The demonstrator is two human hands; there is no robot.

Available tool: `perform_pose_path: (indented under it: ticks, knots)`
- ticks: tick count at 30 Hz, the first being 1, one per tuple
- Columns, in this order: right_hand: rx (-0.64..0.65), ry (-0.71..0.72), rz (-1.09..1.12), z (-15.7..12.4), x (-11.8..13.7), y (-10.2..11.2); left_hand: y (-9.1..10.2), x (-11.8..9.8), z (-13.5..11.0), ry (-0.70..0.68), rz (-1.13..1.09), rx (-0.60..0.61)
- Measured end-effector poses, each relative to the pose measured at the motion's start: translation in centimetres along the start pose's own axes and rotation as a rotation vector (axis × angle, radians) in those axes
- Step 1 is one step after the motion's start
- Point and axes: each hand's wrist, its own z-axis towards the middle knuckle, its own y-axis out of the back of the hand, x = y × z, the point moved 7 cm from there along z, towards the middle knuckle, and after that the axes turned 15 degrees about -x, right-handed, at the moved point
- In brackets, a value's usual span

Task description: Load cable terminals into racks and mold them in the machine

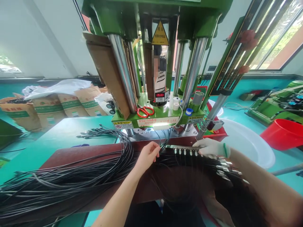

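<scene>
- From where I stand, the step looks like loading cable ends at a green vertical moulding press (157, 116). That's my judgement: a slotted steel bar (186, 150) with a row of small metal fittings lies at its front edge.
- The left hand (147, 156), bare, is closed around a few thin black cables (163, 143), apparently pinching them just by the bar.
- The right hand (209, 148), in a white knit glove with a green stripe, lies along the bar's end. I can't tell whether it is clenched or only resting.
- The cables sweep in glossy, springy loops across a dark red table top (71, 160), massed at 9 o'clock, and silver-tipped ends (227, 167) fan out at 3 o'clock.
- The next move seems to call for separating a single strand and guiding it neatly into line, since the loose loops tangle easily.
- Red-handled scissors (145, 111) lie on the press bed at 12 o'clock, below polished chrome columns (121, 67).
- A white plastic basin (246, 142) and a red tub (282, 134) sit at 3 o'clock, with woven paper sacks (48, 108) at 10 o'clock.
</scene>
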Motion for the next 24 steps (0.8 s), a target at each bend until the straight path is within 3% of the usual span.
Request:
perform_pose_path:
  ticks: [3, 8, 11, 14, 20, 24]
  knots:
    - [0.034, 0.17, -0.269, 3.4, 1.8, -1.0, 0.5, 0.7, 0.7, 0.04, -0.015, -0.034]
    - [-0.079, 0.382, -0.389, 7.3, 4.4, -3.5, 1.8, 2.0, 2.5, 0.059, -0.127, -0.179]
    - [-0.14, 0.458, -0.438, 7.8, 4.7, -4.3, 1.7, 3.4, 4.1, 0.237, -0.289, -0.274]
    - [-0.173, 0.489, -0.461, 7.5, 4.7, -4.5, -0.3, 4.5, 6.0, 0.463, -0.504, -0.307]
    - [-0.361, 0.465, -0.415, 7.9, 5.2, -2.6, -5.3, 4.7, 9.0, 0.726, -0.702, -0.095]
    - [-0.509, 0.435, -0.385, 9.9, 6.5, -0.8, -6.1, 4.0, 8.7, 0.757, -0.822, 0.034]
